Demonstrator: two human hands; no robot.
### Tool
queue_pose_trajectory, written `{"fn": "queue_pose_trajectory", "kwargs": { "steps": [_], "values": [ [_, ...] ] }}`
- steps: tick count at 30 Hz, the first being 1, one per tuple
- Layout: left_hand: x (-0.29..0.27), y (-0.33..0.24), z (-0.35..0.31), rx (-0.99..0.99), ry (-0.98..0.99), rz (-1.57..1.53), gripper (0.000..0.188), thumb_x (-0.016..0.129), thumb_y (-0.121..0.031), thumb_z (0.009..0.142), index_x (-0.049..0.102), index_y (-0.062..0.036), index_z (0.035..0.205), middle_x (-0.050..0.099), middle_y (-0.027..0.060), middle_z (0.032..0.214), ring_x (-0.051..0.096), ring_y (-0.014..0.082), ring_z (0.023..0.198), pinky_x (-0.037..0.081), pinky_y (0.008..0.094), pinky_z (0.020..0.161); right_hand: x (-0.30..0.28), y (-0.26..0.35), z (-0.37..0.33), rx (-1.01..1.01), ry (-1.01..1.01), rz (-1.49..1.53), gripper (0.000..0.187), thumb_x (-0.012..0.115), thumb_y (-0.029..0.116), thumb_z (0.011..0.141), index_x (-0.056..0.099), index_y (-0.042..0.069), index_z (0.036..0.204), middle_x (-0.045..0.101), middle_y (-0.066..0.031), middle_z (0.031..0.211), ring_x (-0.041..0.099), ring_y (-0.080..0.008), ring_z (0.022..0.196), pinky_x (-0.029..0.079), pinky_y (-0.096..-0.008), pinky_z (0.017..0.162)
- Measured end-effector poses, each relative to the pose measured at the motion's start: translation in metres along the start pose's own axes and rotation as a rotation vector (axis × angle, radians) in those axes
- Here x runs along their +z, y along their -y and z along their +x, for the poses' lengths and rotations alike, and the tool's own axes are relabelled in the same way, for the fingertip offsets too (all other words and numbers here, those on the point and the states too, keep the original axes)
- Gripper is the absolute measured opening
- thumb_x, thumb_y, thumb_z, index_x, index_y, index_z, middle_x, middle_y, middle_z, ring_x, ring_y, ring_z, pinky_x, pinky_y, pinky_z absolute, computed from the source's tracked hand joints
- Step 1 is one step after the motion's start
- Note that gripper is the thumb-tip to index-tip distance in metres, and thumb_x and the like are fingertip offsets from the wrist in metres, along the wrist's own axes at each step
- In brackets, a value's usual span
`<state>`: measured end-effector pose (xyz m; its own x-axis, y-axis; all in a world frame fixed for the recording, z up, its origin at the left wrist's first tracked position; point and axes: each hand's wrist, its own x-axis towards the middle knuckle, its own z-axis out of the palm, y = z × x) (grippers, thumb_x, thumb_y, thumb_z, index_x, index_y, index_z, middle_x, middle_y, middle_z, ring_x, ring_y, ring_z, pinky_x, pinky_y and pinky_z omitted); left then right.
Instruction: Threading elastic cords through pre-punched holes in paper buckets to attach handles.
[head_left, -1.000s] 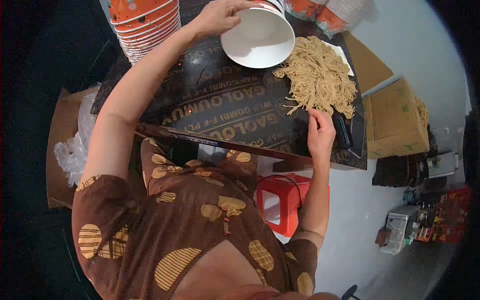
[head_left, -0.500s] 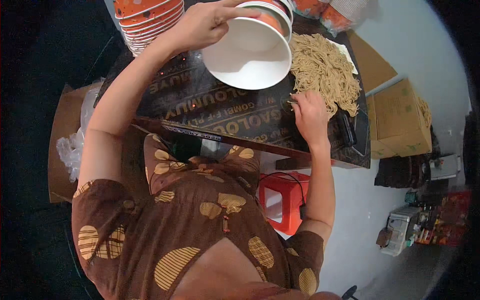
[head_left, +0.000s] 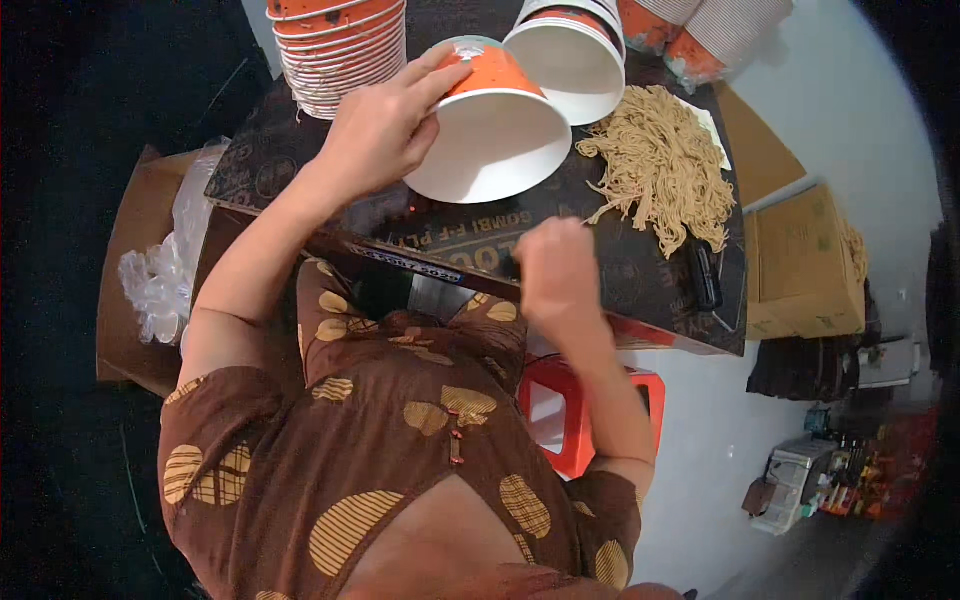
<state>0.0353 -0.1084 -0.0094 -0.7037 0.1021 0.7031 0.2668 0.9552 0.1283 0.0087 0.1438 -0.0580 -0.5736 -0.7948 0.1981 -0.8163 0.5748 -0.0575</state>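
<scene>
My left hand (head_left: 385, 130) is closed on the side of an orange and white paper bowl (head_left: 490, 150), its thumb near the rim. The bowl is tipped, with its white inside facing me. In front of it, near the table's front edge, my right hand (head_left: 558, 270) is curled and a little blurred. Whatever its fingers hold is hidden. To the right lies a heap of tan, noodle-like strands (head_left: 665, 165). Behind the held bowl, more nested bowls (head_left: 570, 70) lie tilted on their side.
A tall stack of orange bowls (head_left: 345, 60) stands at the left back of the dark table (head_left: 270, 170). Wrapped bowls (head_left: 725, 40) lie back right. A black object (head_left: 704, 275) sits near the right edge. Cardboard boxes (head_left: 800, 260) flank the table; a red stool (head_left: 575, 440) is below.
The held bowl has come apart from the nested ones and moved slightly toward me in my left hand. My right hand has moved left, away from the tan strands toward the table's front edge.
</scene>
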Motion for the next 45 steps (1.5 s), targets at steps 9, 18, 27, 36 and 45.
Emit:
{"fn": "queue_pose_trajectory", "kwargs": {
  "steps": [9, 18, 27, 36, 45],
  "values": [
    [-0.015, -0.026, -0.023, 0.071, -0.409, -0.16, 0.036, 0.068, -0.007, 0.073, 0.059, 0.0029, 0.106, 0.059, 0.0215, 0.107, 0.063, 0.0348, 0.086, 0.052, 0.0363, 0.076, 0.01, 0.048, -0.044, -0.271, -0.356, 0.723, 0.014, 0.058, -0.006, 0.081, 0.05, 0.001, 0.09, 0.055, -0.0106, 0.08, 0.057, -0.0261, 0.074, 0.045, -0.0362, 0.067],
    [-0.012, -0.086, -0.065, -0.109, 0.364, -0.97, 0.04, 0.08, -0.015, 0.073, 0.062, -0.0011, 0.106, 0.056, 0.0055, 0.077, 0.051, 0.0136, 0.064, 0.043, 0.0278, 0.058, 0.021, 0.067, -0.049, 0.1, -0.377, 1.346, 0.023, 0.051, -0.002, 0.093, 0.038, 0.001, 0.112, 0.059, -0.0068, 0.086, 0.058, -0.01, 0.076, 0.048, -0.0225, 0.069],
    [0.011, -0.087, -0.074, 0.014, 0.094, -1.055, 0.015, 0.07, -0.005, 0.081, 0.063, -0.0006, 0.093, 0.059, 0.0074, 0.079, 0.057, 0.0191, 0.066, 0.046, 0.0305, 0.058, 0.014, 0.064, -0.044, 0.214, -0.418, 1.664, 0.019, 0.051, 0.0, 0.094, 0.041, 0.0, 0.11, 0.061, -0.0046, 0.085, 0.056, -0.0089, 0.076, 0.046, -0.0224, 0.072],
    [0.02, -0.074, -0.069, -0.105, 0.078, -0.917, 0.018, 0.069, -0.008, 0.083, 0.054, -0.0014, 0.076, 0.055, 0.0088, 0.07, 0.056, 0.0234, 0.062, 0.044, 0.0322, 0.054, 0.028, 0.048, -0.051, 0.174, -0.43, 1.144, 0.014, 0.048, 0.001, 0.093, 0.05, 0.001, 0.107, 0.061, -0.0075, 0.078, 0.062, -0.0133, 0.072, 0.048, -0.0245, 0.065],
    [0.019, -0.062, -0.042, -0.482, 0.213, -0.091, 0.047, 0.067, -0.043, 0.082, 0.057, 0.0009, 0.068, 0.059, 0.0181, 0.065, 0.061, 0.036, 0.061, 0.047, 0.0431, 0.055, 0.026, 0.052, -0.045, -0.239, -0.305, 0.849, 0.015, 0.06, -0.005, 0.071, 0.06, 0.001, 0.085, 0.058, -0.0112, 0.081, 0.055, -0.0309, 0.074, 0.044, -0.0391, 0.067]
  ]
}}
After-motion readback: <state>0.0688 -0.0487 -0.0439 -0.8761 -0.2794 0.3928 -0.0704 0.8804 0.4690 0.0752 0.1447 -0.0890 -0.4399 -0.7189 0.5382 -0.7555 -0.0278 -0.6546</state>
